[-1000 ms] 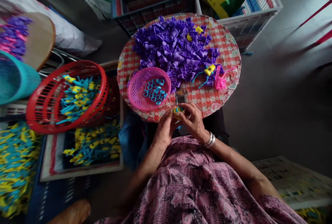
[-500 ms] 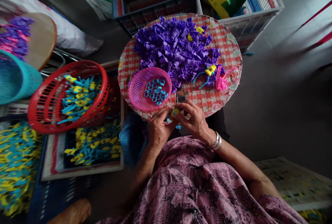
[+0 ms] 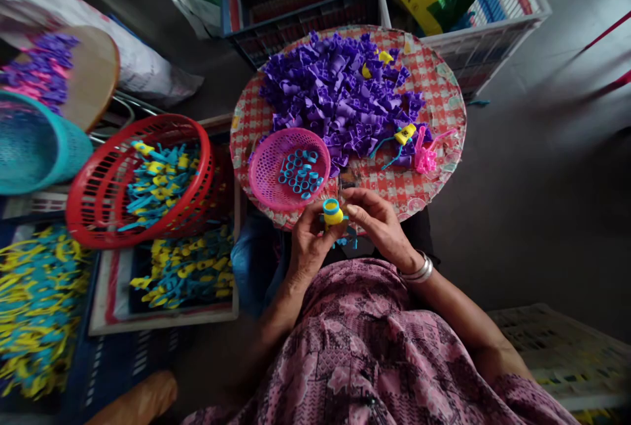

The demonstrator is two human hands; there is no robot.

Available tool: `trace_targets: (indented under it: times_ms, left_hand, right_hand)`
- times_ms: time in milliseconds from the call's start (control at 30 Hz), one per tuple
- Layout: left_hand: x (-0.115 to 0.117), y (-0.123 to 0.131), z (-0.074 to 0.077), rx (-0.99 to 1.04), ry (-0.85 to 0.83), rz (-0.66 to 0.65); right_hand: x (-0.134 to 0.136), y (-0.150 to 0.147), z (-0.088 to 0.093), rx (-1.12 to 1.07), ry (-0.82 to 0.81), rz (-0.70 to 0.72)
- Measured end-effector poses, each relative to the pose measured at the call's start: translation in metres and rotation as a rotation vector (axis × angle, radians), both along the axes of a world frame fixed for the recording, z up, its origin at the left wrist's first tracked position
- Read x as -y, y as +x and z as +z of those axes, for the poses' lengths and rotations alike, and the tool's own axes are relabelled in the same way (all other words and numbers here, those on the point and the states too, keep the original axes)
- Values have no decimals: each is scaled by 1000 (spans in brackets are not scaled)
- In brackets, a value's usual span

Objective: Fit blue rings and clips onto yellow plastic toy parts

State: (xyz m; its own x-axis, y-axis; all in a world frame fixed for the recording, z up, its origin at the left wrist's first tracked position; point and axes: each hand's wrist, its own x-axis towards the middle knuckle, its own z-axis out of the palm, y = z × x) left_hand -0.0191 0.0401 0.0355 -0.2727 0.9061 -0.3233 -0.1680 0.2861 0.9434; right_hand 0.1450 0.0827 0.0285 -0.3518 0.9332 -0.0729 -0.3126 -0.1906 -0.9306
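The left hand (image 3: pixel 309 244) and right hand (image 3: pixel 379 228) pinch a small yellow-and-blue plastic ring piece (image 3: pixel 332 211) over the edge of a round red-checked table (image 3: pixel 444 110), just beside a pink plastic basket (image 3: pixel 261 178) of small blue rings (image 3: pixel 300 174).

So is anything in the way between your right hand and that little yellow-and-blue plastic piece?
No, nothing visible stands in the way. The right hand is right beside the yellow-and-blue plastic piece, and the left hand holds that piece up.
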Motion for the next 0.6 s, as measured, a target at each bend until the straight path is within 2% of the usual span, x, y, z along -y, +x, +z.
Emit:
trace_targets:
  times_ms: [100,233,400,600]
  left_hand:
    - [1,3,-3,-66,74,-16]
    - [3,5,-5,-113,74,-23]
    - [4,11,2,-170,43,1]
    - [7,12,7,-355,67,45]
  right_hand:
    - [3,1,-9,-34,-92,-9]
    - [5,1,-17,-32,-103,-29]
    - [6,0,-21,-44,-66,8]
    - [7,1,-28,-86,-62,40]
